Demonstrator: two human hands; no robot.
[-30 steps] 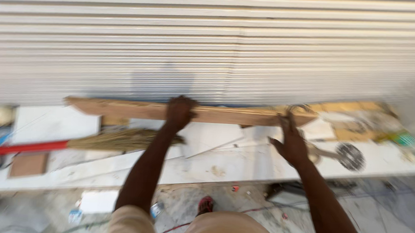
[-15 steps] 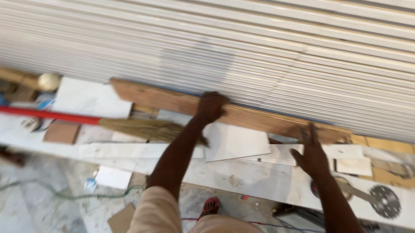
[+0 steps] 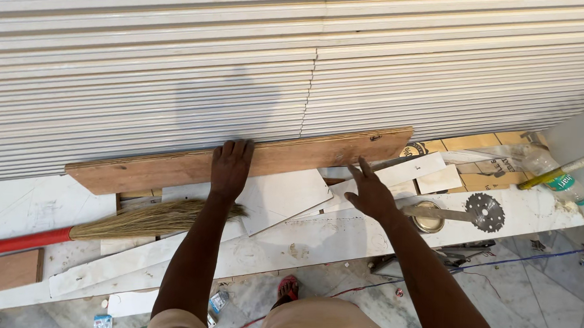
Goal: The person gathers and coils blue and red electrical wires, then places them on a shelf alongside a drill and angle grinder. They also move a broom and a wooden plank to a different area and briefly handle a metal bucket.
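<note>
**Wood, stone and metal under your hands**

Your left hand (image 3: 230, 169) lies flat on a wooden plank (image 3: 239, 160), brown, matt, with visible grain and scuffed, rough-looking edges. Your right hand (image 3: 370, 195) hovers with spread fingers over pale tile offcuts (image 3: 283, 200), smooth and faintly glossy, with chipped edges. Behind the plank you have stacked white slabs (image 3: 297, 71), their edges smooth and slightly shiny. The broom (image 3: 149, 220) has dry, straw-like bristles and a glossy red plastic handle. The circular saw blade (image 3: 485, 212) is dark, dull metal; the round tin lid (image 3: 429, 218) beside it looks brassy and shiny. The floor (image 3: 538, 297) is veined marble, dusty.
</note>
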